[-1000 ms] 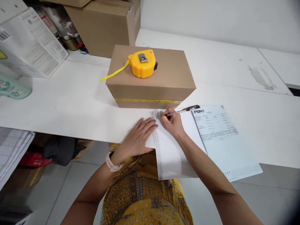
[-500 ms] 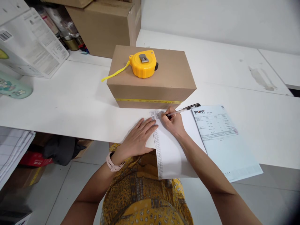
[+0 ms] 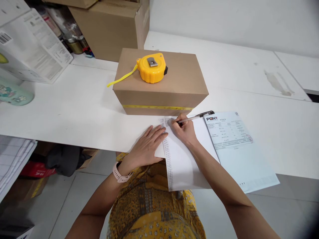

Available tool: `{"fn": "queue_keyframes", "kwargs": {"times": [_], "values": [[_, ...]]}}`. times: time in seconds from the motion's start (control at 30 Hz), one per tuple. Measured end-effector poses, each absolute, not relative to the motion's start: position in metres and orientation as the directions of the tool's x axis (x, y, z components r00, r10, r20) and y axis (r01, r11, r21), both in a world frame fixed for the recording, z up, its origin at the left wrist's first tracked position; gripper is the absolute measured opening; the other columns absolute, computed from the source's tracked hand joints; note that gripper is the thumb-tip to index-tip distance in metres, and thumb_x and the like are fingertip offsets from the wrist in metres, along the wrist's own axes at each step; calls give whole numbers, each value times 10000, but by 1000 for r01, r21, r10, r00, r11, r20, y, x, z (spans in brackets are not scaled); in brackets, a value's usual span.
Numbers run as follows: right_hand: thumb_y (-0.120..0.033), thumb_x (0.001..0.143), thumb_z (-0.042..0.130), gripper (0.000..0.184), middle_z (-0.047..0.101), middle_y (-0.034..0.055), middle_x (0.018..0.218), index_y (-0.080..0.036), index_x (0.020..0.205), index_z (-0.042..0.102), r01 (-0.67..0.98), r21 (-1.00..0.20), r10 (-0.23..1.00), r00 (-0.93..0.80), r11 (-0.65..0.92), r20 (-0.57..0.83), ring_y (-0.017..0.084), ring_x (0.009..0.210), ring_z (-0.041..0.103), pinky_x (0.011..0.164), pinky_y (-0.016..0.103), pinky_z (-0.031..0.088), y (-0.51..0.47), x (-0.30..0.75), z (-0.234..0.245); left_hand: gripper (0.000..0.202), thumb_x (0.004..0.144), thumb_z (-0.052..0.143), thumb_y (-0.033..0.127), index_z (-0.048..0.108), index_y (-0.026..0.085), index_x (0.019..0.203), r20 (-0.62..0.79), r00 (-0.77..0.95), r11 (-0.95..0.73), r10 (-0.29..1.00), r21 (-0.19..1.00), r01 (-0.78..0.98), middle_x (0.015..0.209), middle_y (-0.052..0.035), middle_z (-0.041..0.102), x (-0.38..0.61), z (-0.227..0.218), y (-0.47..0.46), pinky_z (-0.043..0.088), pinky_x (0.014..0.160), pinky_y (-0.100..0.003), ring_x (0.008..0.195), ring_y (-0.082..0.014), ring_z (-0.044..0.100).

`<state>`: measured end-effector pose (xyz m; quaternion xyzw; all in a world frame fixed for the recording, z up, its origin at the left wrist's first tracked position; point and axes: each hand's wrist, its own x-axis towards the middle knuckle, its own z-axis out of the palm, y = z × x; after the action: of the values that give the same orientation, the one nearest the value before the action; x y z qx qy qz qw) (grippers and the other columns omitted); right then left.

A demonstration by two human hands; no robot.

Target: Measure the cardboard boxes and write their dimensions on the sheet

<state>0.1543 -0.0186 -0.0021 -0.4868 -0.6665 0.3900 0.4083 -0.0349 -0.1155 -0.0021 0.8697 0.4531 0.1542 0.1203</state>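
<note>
My right hand (image 3: 183, 131) grips a pen (image 3: 196, 117) with a clear barrel and dark cap end, its tip down on a white sheet of paper (image 3: 186, 169). Columns of small handwriting run along the sheet's left side and top. My left hand (image 3: 151, 144) lies flat with fingers stretched, the fingertips on the sheet's left edge and the palm by the table's front edge. The sheet's lower part hangs past that edge. Just behind the paper stands a closed cardboard box (image 3: 179, 74) with a yellow tape measure (image 3: 152, 68) on top.
A light-blue printed document (image 3: 239, 156) overlaps the sheet's right side. At the back left stand a larger cardboard box (image 3: 112, 30) and a white printed carton (image 3: 37, 46). A mint-green bottle (image 3: 17, 93) lies at the left. The white table (image 3: 74, 116) carries all of these.
Almost nothing differs. The pen has tilted very slightly in my right hand, while my left hand stays in place.
</note>
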Motion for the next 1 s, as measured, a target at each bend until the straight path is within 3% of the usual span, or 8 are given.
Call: {"fn": "queue_keyframes", "kwargs": {"times": [0.3, 0.37, 0.47, 0.63, 0.73, 0.83, 0.93, 1.0], "values": [[-319, 881, 578, 166, 485, -43, 640, -241, 766, 486, 435, -865, 966, -59, 251, 251, 130, 587, 435, 567, 270, 342, -23, 178, 17, 863, 774, 752, 509, 391, 171, 1482, 139, 534, -542, 834, 394, 743, 1577, -165, 418, -35, 3, -114, 153, 1287, -531, 1523, -338, 285], [-345, 945, 527, 134, 561, -8, 715, -238, 865, 541, 595, -751, 951, -79, 285, 299, 153, 633, 491, 608, 288, 374, -24, 200, 22, 869, 773, 751, 518, 393, 175, 1486, 127, 535, -537, 836, 393, 747, 1585, -160, 412, -35, 3, -114, 146, 1288, -527, 1526, -331, 281], [-227, 983, 402, 226, 646, 74, 858, -211, 1051, 617, 846, -433, 925, -168, 312, 340, 221, 785, 580, 702, 335, 418, -21, 234, 21, 914, 766, 757, 544, 372, 188, 1514, 108, 539, -535, 835, 386, 752, 1619, -147, 369, -35, 0, -112, 142, 1285, -534, 1536, -326, 259], [-15, 877, 352, 567, 673, 144, 1090, -181, 1373, 570, 949, -83, 915, -265, 303, 304, 287, 964, 567, 791, 378, 451, -15, 264, 3, 955, 718, 808, 573, 410, 220, 1510, 88, 548, -515, 832, 488, 704, 1639, -144, 336, -40, 8, -113, 185, 1267, -576, 1530, -349, 275], [-19, 892, 352, 593, 675, 143, 1131, -173, 1436, 530, 955, -58, 906, -254, 289, 339, 290, 974, 554, 825, 390, 451, -14, 264, -8, 655, 851, 720, 522, 510, 270, 1418, 253, 444, -489, 859, 663, 568, 1517, -107, 529, -47, 38, -114, 416, 1163, -520, 1388, -295, 516], [-33, 903, 355, 563, 678, 141, 1128, -164, 1414, 552, 955, -67, 892, -242, 287, 382, 289, 975, 546, 833, 390, 442, -13, 263, -14, 333, 943, 641, 361, 601, 266, 1260, 581, 61, -498, 812, 633, 593, 1334, -68, 658, -54, 84, -100, 485, 1090, -463, 1255, -243, 614], [-33, 895, 369, 528, 680, 143, 1115, -158, 1354, 597, 952, -79, 883, -239, 294, 405, 288, 975, 541, 833, 386, 433, -12, 265, -17, 450, 841, 747, 290, 578, 240, 1256, 750, -56, -461, 659, 462, 757, 1388, -90, 586, -60, 123, -68, 384, 1167, -500, 1358, -280, 505], [-42, 896, 385, 486, 682, 146, 1106, -151, 1302, 631, 950, -87, 882, -242, 300, 405, 289, 980, 545, 837, 386, 433, -11, 265, -19, 670, 743, 828, 299, 518, 235, 1334, 724, -40, -399, 688, 424, 813, 1475, -124, 492, -62, 136, -41, 328, 1196, -516, 1432, -318, 408]]}}
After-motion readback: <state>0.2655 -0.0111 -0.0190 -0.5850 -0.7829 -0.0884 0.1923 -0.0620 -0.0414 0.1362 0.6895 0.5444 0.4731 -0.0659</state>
